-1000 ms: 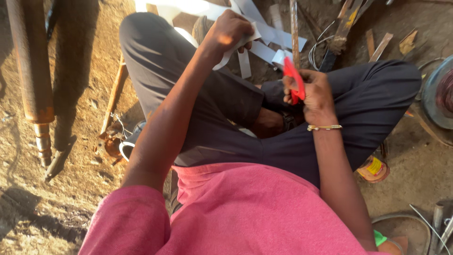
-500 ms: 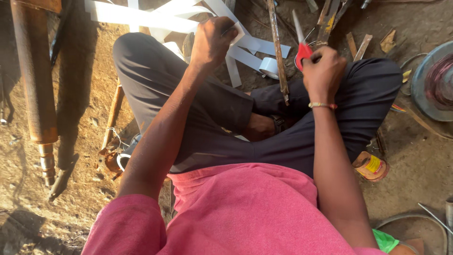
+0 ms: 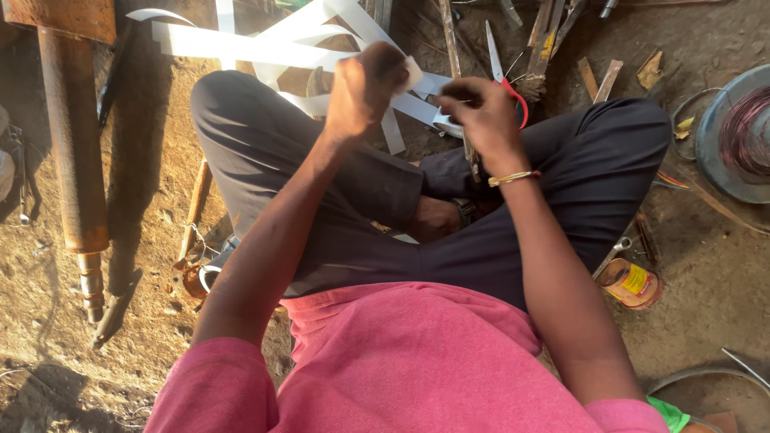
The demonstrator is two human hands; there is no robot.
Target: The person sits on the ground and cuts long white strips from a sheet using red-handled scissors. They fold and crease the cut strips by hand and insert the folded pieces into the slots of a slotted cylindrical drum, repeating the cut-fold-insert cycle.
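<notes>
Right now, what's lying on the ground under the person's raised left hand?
Pale flat strips lie crisscrossed on the dirt beyond the dark-trousered knee. The left hand pinches a small white piece; its fist hides where the strips cross.

Bare dirt floor (image 3: 722,265), sunlit, long shadows; rusty metal post (image 3: 74,160) at left; scattered scrap.

Red-handled shears (image 3: 505,76), blades up, gripped; white strip (image 3: 413,74) pinched, just beside.
</notes>
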